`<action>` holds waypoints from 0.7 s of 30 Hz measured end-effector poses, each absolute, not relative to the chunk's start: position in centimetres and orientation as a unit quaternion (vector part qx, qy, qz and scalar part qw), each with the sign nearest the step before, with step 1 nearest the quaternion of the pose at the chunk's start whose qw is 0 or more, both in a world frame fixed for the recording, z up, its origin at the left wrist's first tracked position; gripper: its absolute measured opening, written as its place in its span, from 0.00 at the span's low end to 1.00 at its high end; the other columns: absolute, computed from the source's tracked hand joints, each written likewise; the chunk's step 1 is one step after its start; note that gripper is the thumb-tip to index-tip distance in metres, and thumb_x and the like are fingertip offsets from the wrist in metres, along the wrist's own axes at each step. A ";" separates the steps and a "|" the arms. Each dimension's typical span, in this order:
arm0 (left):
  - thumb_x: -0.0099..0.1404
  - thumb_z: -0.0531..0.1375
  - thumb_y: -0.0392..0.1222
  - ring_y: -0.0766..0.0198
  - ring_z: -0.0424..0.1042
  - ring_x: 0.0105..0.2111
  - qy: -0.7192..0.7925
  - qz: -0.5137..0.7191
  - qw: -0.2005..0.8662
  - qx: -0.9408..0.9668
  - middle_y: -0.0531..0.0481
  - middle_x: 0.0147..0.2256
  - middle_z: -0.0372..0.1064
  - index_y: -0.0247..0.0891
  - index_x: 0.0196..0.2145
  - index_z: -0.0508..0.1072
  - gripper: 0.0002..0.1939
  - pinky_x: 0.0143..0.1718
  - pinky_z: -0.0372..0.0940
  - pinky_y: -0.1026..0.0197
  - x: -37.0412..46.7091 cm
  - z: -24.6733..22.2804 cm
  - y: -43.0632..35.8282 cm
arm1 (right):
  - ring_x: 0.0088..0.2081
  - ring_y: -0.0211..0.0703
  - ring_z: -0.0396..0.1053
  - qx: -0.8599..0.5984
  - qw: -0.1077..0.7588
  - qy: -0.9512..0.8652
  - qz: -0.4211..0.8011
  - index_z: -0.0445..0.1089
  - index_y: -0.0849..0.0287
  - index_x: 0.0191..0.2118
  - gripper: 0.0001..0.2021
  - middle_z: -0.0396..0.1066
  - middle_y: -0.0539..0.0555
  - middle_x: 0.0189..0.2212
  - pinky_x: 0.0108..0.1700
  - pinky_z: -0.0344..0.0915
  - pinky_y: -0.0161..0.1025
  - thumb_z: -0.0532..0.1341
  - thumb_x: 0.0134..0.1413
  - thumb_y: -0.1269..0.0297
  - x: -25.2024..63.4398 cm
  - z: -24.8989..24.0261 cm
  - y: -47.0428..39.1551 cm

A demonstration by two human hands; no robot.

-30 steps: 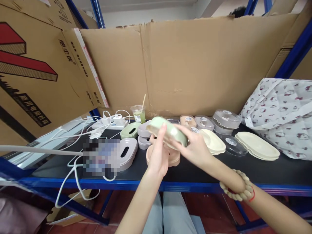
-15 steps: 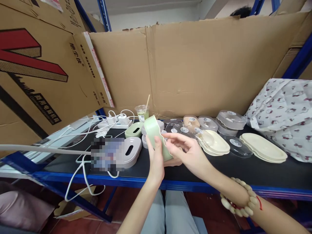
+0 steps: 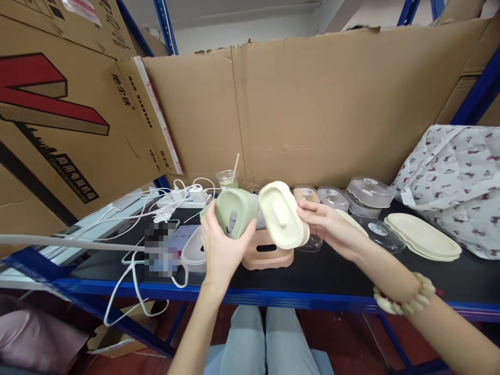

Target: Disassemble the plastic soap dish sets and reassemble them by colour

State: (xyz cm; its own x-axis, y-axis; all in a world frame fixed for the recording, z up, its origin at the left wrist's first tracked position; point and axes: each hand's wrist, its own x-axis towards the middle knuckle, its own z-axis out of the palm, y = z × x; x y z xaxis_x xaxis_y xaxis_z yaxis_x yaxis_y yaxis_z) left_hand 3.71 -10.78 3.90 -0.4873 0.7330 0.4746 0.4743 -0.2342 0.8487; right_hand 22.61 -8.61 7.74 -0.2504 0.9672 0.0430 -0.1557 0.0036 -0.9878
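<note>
The left hand (image 3: 224, 247) clamps its fingers around the green box (image 3: 244, 205), the right hand (image 3: 334, 229) pinches the cream tray (image 3: 278, 211), and steady wrists should keep the rims from knocking.

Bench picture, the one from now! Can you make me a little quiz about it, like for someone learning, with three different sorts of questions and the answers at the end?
1. Fill in the missing word: The left hand holds a ____ container.

2. True or false: The drink cup has a straw in it.

3. Pick one: What is holding the cream piece?
A) The left hand
B) The right hand
C) Nothing, it lies on the bench

Key: 1 green; 2 true; 3 B
</note>
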 end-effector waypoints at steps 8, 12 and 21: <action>0.53 0.60 0.61 0.35 0.64 0.52 0.773 0.277 -0.103 0.561 0.25 0.52 0.64 0.27 0.61 0.61 0.45 0.49 0.57 0.39 3.0 1.6 -10.9 | 0.34 0.37 0.75 -0.421 0.361 -0.499 0.666 0.74 0.60 0.41 0.09 0.77 0.55 0.37 0.37 0.72 0.34 0.62 0.54 0.64 23.0 6.4 -3.6; 0.54 0.56 0.66 0.35 0.66 0.50 0.747 0.254 -0.138 0.598 0.25 0.52 0.66 0.28 0.56 0.68 0.42 0.47 0.58 0.40 2.1 0.3 -9.8 | 0.31 0.37 0.75 -0.486 0.268 -0.601 0.575 0.71 0.60 0.47 0.17 0.76 0.56 0.41 0.32 0.73 0.32 0.65 0.49 0.67 23.0 6.4 -2.3; 0.61 0.58 0.52 0.49 0.72 0.42 0.573 0.358 -0.329 0.660 0.39 0.44 0.73 0.40 0.45 0.73 0.19 0.47 0.58 0.49 1.7 -0.2 -7.4 | 0.43 0.54 0.76 -0.657 0.099 -0.747 0.017 0.77 0.64 0.40 0.14 0.78 0.63 0.38 0.45 0.70 0.44 0.59 0.56 0.61 23.1 10.7 5.0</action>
